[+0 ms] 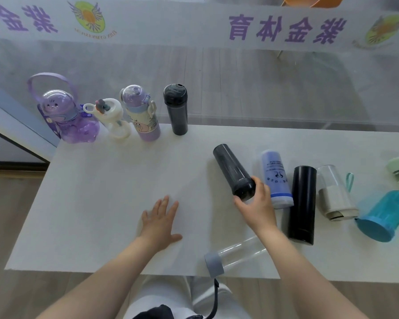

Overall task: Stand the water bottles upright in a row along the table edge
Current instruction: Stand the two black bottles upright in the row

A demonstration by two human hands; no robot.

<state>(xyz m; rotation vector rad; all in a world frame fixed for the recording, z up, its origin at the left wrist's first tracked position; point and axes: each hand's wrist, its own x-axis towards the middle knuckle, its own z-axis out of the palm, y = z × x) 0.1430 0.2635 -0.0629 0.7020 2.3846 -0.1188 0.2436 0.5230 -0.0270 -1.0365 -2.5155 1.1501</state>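
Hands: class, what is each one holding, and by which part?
Right hand grips the lying dark smoky bottle at its near end. Left hand rests flat on the table, holding nothing.

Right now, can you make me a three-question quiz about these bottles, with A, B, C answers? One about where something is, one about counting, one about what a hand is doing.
1. Where is the clear bottle with the grey cap?
A. Standing in the far row
B. Lying near the table's front edge
C. Under the table

2. How many bottles stand upright in the far row?
A. Two
B. Four
C. Seven

3. What is the right hand doing?
A. Gripping the cap end of the lying dark bottle
B. Resting flat on the table
C. Holding the teal bottle

Answers:
1 B, it lies on its side by the front edge, under the right forearm.
2 B, the purple bear bottle, white bottle, cartoon bottle and dark flask stand there.
3 A, its fingers wrap that bottle's end; the left hand lies flat.
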